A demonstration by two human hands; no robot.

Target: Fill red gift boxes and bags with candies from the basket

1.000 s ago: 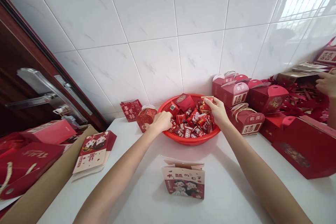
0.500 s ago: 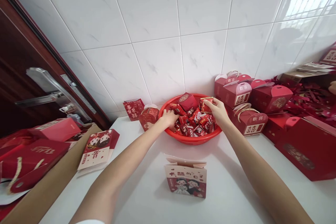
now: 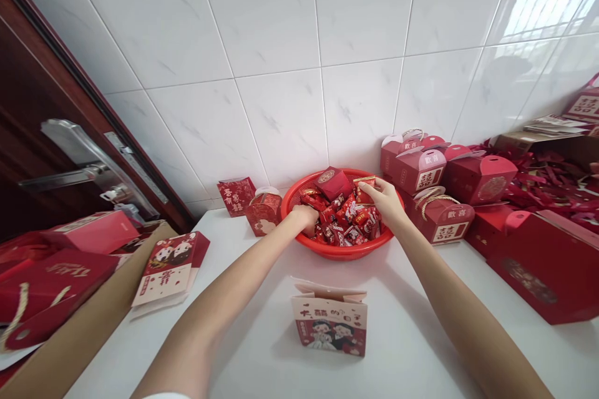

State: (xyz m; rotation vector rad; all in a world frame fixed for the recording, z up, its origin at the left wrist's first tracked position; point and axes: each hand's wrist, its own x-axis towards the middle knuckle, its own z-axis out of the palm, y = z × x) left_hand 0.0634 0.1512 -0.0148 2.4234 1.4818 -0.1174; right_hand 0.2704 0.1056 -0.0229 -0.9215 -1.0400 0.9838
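Note:
A red plastic basket (image 3: 346, 252) full of red-wrapped candies (image 3: 349, 215) stands against the tiled wall. My left hand (image 3: 306, 218) reaches into its left side, the fingers hidden among the candies. At the right side, my right hand (image 3: 387, 201) is closed, thumb and fingers pinching a red and gold candy packet (image 3: 364, 189) over the pile. A small dark red box (image 3: 333, 182) lies on the candies at the back. Nearer to me, between my forearms, an open-topped paper gift box (image 3: 331, 324) with a cartoon couple stands upright on the white table.
Red gift boxes (image 3: 435, 215) with rope handles are stacked right of the basket, beside a big red box (image 3: 545, 265). Two small red boxes stand left of it. A cardboard carton (image 3: 88, 330) of red bags sits at the left, near a door handle (image 3: 70, 177).
My left hand has sunk deeper among the candies, so its fingers no longer show. My right hand still pinches the packet, slightly lower. The view has shifted a little.

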